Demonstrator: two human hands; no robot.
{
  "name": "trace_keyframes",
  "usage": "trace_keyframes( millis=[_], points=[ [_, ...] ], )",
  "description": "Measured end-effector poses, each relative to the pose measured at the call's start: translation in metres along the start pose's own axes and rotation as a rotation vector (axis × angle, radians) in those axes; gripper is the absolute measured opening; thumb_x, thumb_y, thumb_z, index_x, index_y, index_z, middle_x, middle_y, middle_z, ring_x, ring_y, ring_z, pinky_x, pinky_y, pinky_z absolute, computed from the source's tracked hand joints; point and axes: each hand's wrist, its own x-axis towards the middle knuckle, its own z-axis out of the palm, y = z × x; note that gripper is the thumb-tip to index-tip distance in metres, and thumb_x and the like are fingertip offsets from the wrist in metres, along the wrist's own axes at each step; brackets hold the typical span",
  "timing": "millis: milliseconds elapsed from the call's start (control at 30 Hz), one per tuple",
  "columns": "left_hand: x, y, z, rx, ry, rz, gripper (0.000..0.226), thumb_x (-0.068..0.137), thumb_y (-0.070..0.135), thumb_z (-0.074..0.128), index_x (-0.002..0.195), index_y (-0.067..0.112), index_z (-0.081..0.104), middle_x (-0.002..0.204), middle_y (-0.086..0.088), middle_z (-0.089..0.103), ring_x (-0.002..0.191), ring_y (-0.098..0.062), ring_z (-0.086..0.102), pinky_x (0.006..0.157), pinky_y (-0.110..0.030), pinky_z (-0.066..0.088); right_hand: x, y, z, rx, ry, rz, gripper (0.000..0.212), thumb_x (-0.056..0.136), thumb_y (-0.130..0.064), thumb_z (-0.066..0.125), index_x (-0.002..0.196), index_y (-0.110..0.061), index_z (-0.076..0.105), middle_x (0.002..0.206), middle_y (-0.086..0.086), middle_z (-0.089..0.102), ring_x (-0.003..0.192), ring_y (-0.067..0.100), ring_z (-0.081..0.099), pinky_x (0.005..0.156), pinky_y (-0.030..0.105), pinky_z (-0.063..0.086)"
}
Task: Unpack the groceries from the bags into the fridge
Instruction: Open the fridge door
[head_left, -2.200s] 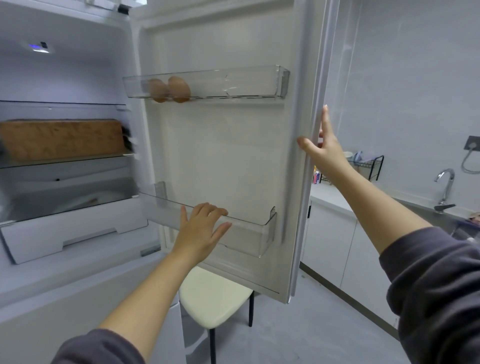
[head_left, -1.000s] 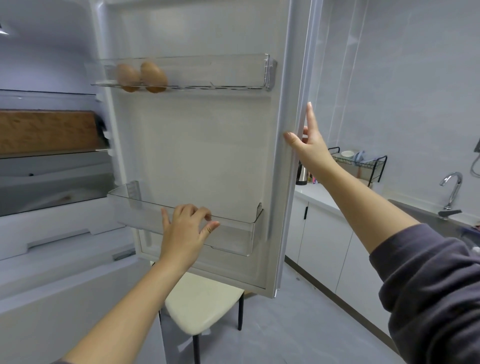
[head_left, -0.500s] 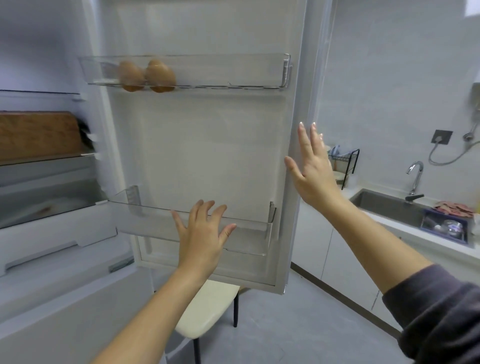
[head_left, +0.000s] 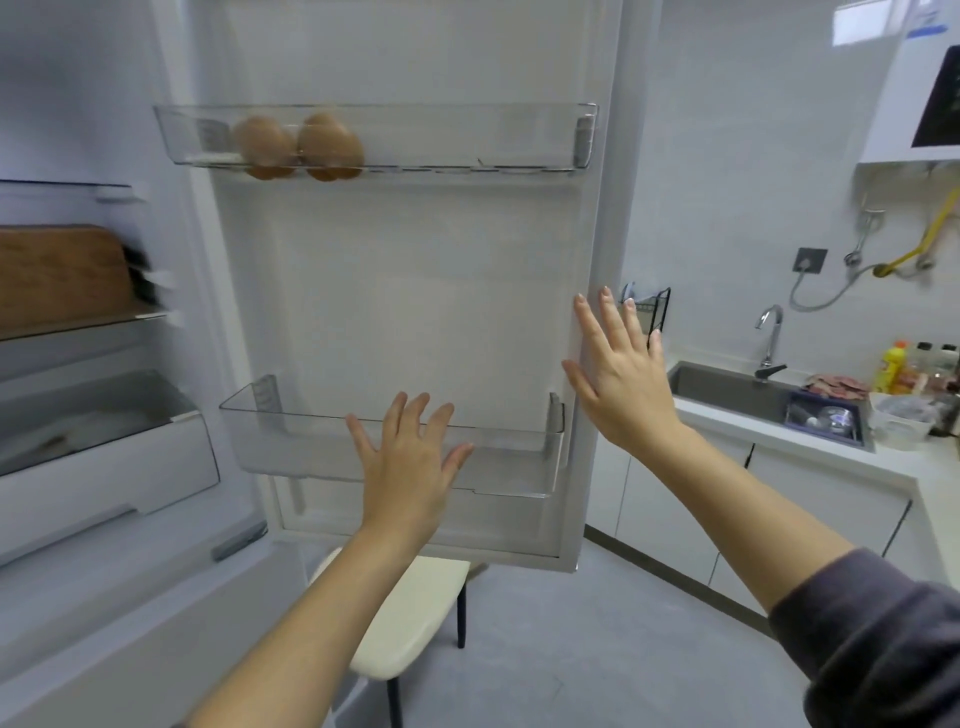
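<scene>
— Where's the fridge door (head_left: 415, 312)?
— White, open mid-frame; two brown eggs (head_left: 298, 145) in its top bin (head_left: 467, 137).
— Hands?
— Fingers spread, holding nothing: left hand (head_left: 410, 462) low centre, right hand (head_left: 618, 384) beside it; counter (head_left: 753, 434), sink (head_left: 727, 387) at right

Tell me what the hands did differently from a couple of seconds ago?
The right hand let go of the edge of the fridge door, dropped lower and now has straight, spread fingers beside it. The left hand uncurled its fingers from the rim of the lower door shelf and spreads them in front of it. Unchanged: the door is open, two eggs sit in the upper door shelf.
</scene>
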Motion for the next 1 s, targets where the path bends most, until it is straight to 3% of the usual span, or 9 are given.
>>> trace_keyframes(
  millis=[400, 600, 800, 1000],
  points=[
    [-0.001, -0.007, -0.003, -0.035, -0.011, 0.029, 0.048, 0.096, 0.052, 0.034, 0.125, 0.025, 0.059, 0.131, -0.01, 0.058, 0.133, -0.032, 0.044, 0.104, -0.073, 0.019, -0.001, -0.007, -0.005, -0.033, -0.066, 0.037, 0.07, 0.101, -0.04, 0.04, 0.156, -0.032, -0.003, 0.165, 0.0, -0.001, 0.151, 0.028, -0.004, 0.119, 0.056, 0.01],
    [-0.001, -0.005, -0.004, -0.016, -0.045, 0.023, 0.056, 0.093, 0.056, 0.026, 0.124, 0.025, 0.06, 0.133, -0.011, 0.057, 0.136, -0.033, 0.042, 0.104, -0.074, 0.019, -0.005, -0.006, -0.007, -0.041, -0.084, 0.054, 0.07, 0.101, -0.04, 0.04, 0.156, -0.034, -0.002, 0.165, -0.001, -0.001, 0.151, 0.028, -0.004, 0.119, 0.056, 0.01],
    [0.0, 0.013, -0.006, -0.008, -0.047, 0.024, 0.074, 0.092, 0.067, 0.018, 0.145, 0.02, 0.04, 0.153, -0.013, 0.036, 0.146, -0.034, 0.022, 0.108, -0.072, 0.01, -0.032, 0.004, -0.007, -0.023, -0.086, 0.104, 0.069, 0.101, -0.04, 0.039, 0.155, -0.035, -0.003, 0.165, 0.002, -0.001, 0.151, 0.028, -0.006, 0.12, 0.055, 0.008],
    [-0.001, 0.052, -0.009, -0.037, -0.063, 0.065, 0.08, 0.09, 0.072, 0.016, 0.15, 0.02, 0.032, 0.158, -0.013, 0.025, 0.149, -0.034, 0.011, 0.11, -0.069, 0.0, -0.068, 0.018, -0.019, -0.103, -0.076, 0.17, 0.064, 0.102, -0.045, 0.034, 0.155, -0.036, -0.001, 0.165, 0.001, -0.003, 0.151, 0.027, -0.009, 0.118, 0.059, 0.003]
  ],
)
